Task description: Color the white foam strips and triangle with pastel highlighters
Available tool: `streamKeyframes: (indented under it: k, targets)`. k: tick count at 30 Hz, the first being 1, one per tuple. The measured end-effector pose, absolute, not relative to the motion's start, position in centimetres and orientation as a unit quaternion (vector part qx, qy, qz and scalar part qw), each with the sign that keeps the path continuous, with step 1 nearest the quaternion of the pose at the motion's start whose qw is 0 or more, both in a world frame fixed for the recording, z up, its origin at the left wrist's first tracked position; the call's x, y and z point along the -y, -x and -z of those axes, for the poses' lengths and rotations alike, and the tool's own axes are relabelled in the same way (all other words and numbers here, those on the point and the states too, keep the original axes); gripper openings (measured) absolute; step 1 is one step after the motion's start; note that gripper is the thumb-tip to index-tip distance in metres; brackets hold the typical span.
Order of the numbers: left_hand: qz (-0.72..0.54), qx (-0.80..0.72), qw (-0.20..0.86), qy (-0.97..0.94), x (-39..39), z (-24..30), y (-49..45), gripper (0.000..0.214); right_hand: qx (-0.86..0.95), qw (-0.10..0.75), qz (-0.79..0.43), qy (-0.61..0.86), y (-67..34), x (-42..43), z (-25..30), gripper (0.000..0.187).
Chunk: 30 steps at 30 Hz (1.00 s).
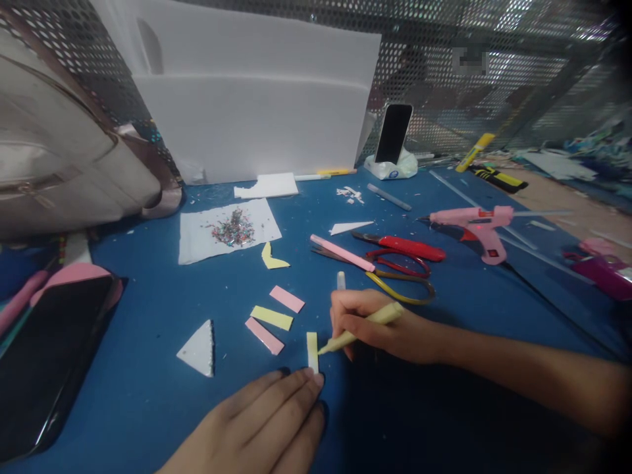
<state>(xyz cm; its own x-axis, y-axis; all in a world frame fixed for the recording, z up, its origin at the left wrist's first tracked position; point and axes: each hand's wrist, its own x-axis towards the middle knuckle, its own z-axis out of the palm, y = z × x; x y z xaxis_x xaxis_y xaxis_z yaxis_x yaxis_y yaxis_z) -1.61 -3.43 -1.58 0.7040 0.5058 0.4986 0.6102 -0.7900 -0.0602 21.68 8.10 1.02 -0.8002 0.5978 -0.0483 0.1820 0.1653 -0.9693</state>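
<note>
My right hand (368,319) is closed round a pale yellow highlighter (388,315), its tip at the edge of a small paper strip (313,349). The strip is yellow at its far part and white at the near end. My left hand (266,421) lies flat with fingers stretched out, its fingertips pressing that white end to the table. Left of the strip lie a yellow strip (271,318) and two pink strips, one nearer (265,336) and one farther (287,299). A translucent cap-like piece (341,280) shows just beyond my right hand.
Scissors (422,289), a pink marker (343,253) and a red cutter (409,247) lie beyond my right hand. A pink glue gun (478,227) trails its cable rightward. Glitter bits lie on white paper (192,237). Phones stand at back (394,133) and lie left (49,368).
</note>
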Motion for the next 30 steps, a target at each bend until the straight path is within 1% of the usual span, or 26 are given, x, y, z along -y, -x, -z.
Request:
streamKeyframes:
  k: [4,8,12,17,20,24,27,30]
  targets:
    - [0.231,0.305,0.108,0.917,3.24,1.85,1.65,0.035,0.751,0.189,-0.568,0.279,-21.63,-8.11,-1.08,0.025]
    - [0.223,0.313,0.106,0.917,3.35,1.74,1.58,0.037,0.753,0.184,-0.568,0.277,-21.59,-8.15,-1.12,0.033]
    - [0.23,0.31,0.103,0.917,3.56,1.61,1.6,0.035,0.75,0.191,-0.566,0.283,-21.6,-8.1,-1.03,0.028]
    - [0.227,0.307,0.106,0.918,3.65,1.62,1.76,0.036,0.751,0.197,-0.568,0.272,-21.65,-8.07,-1.02,0.036]
    - [0.224,0.308,0.109,0.918,3.69,1.66,1.78,0.036,0.752,0.196,-0.562,0.285,-21.65,-8.03,-1.12,0.033]
    - [0.23,0.294,0.107,0.922,3.73,1.72,1.76,0.036,0.75,0.197,-0.57,0.273,-21.63,-8.07,-1.02,0.037]
    - [0.231,0.295,0.11,0.92,3.57,1.51,1.66,0.035,0.756,0.201,-0.555,0.281,-21.65,-8.14,-0.94,0.034]
    - [0.229,0.303,0.115,0.918,3.42,1.3,1.55,0.035,0.753,0.196,-0.564,0.275,-21.7,-8.13,-0.96,0.038]
